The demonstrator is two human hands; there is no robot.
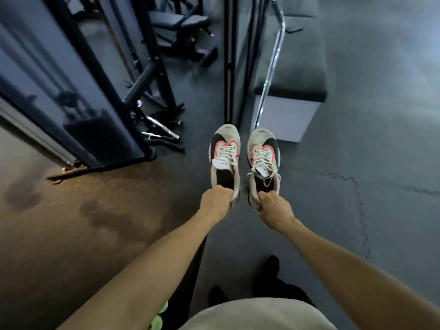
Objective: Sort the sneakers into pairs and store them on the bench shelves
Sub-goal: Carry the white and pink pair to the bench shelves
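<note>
Carrying the matched pair level works best: the left hand (215, 198) pinches the heel of one grey, black and coral laced sneaker (225, 158), the right hand (273, 206) its twin (263, 163) (toes forward, apart), above the dark rubber floor (357, 210); no shelves visible.

I hold the left sneaker (225, 160) beside the right sneaker (263, 163), toes forward; a box (285, 120) sits ahead right, a rack (147, 86) ahead left.

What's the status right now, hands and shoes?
Left hand grips left sneaker by heel. Right hand grips right sneaker, matching pair. No bench shelves visible. Padded box ahead.
</note>
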